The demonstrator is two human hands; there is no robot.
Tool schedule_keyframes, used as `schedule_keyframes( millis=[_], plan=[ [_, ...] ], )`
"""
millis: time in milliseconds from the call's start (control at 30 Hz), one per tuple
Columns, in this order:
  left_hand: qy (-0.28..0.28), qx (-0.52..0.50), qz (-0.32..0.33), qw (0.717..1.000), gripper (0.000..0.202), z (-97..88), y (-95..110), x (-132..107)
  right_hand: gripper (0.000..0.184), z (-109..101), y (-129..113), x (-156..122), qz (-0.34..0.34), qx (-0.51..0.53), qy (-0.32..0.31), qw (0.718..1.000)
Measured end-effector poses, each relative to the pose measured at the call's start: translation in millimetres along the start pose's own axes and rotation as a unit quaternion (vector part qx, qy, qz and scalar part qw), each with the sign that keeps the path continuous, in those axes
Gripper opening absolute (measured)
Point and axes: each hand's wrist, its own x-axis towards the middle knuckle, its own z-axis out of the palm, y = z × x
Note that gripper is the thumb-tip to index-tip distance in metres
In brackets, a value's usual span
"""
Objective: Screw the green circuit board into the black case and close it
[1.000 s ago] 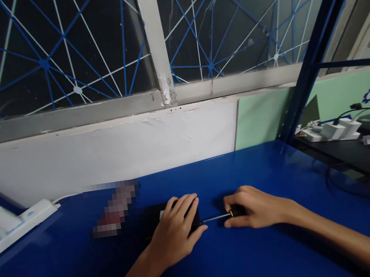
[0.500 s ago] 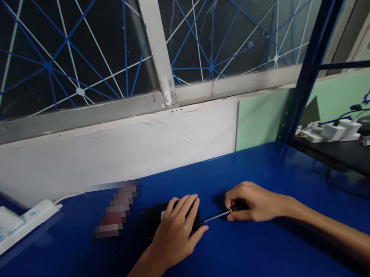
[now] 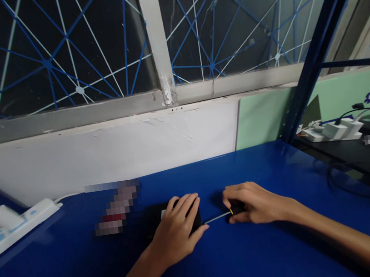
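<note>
My left hand lies flat with its fingers stretched over a small black box-shaped device on the blue table, pressing it down. My right hand is closed around the dark handle of a thin screwdriver. Its metal shaft points left, and its tip meets the right side of the black device beside my left thumb. Most of the handle is hidden inside my fingers.
A white power strip lies at the table's left edge. A white wall and a window with blue and white string lines stand behind. A blue post rises at the right, with white chargers and black cables on a dark shelf beyond.
My right hand has shifted very slightly on the screwdriver handle, its fingers turning a little. My left hand and the black device have stayed in place.
</note>
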Motion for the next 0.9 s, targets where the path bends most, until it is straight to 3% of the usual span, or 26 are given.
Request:
schedule_keyframes(
  millis=[533,767,900],
  plan=[
    [-0.005,0.002,-0.001,1.0,0.05,-0.6,0.6,0.1,0.022,3.8,1.7,1.2,0.017,0.021,0.006,1.0],
    [0.003,-0.002,0.0,1.0,0.05,0.8,-0.5,-0.9,0.007,0.6,0.5,2.5,-0.007,0.063,-0.017,0.998],
    [0.004,0.001,0.002,1.0,0.049,1.4,-0.6,-1.3,0.016,-0.6,3.4,1.0,0.019,0.09,-0.045,0.995]
  ],
)
